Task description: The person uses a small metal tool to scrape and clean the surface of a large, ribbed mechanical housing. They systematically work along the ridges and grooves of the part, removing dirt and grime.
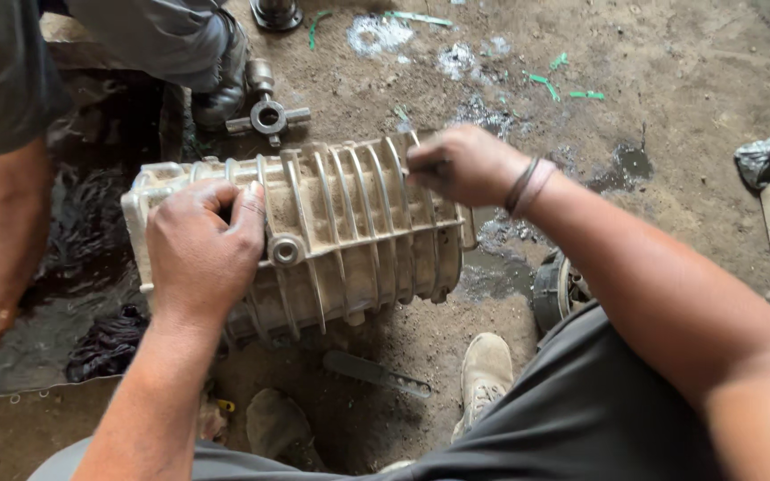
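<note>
Clearly dusty ribbed aluminium housing (349, 236); left hand (202, 254) grip clamped on it, right hand (461, 165) likewise.

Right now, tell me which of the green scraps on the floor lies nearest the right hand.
The short green scrap just above the ribbed metal housing, close to the right hand. The other green scraps lie farther off, up and to the right on the dirt.
</note>
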